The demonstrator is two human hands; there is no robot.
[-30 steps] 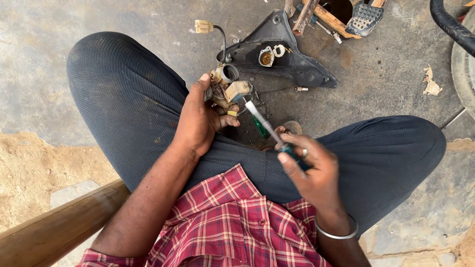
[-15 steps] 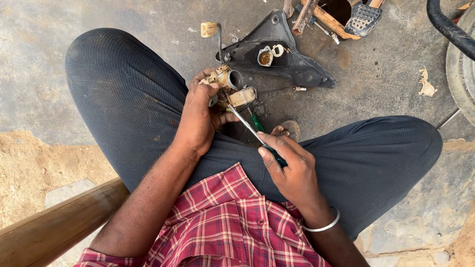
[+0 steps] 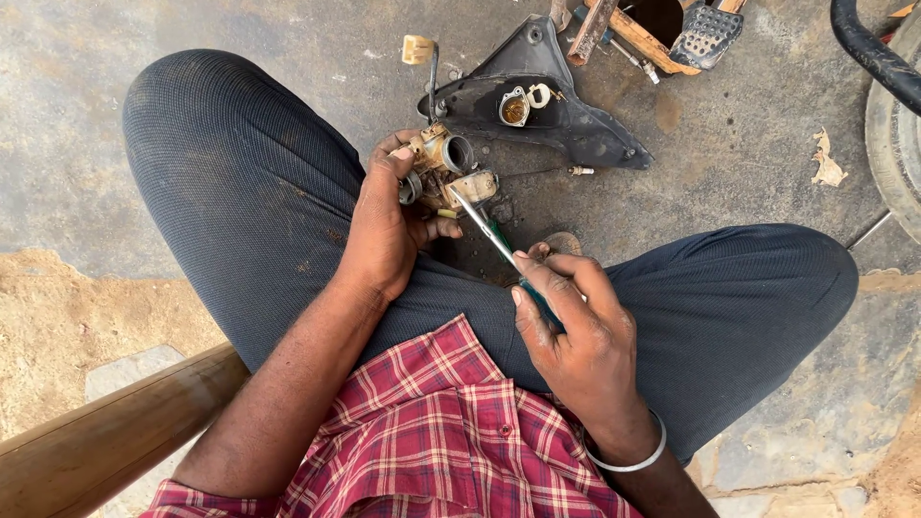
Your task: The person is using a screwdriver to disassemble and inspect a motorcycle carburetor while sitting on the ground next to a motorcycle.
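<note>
Both hands busy: our left hand (image 3: 389, 230) grips the carburetor (image 3: 446, 168), right hand (image 3: 576, 331) pinches the screwdriver (image 3: 494, 240) against it; turning a screw likely needs steady pressure.

I'm seeing concrete floor (image 3: 192, 38) with a black panel (image 3: 566, 115), pedal (image 3: 705, 34) and leaf (image 3: 827, 163) lying on it.

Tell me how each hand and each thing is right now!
left hand: closed around the carburetor
carburetor: held up, round opening showing
right hand: gripping the screwdriver
screwdriver: tip against the carburetor
black plastic cover: lying flat on the concrete floor
</note>
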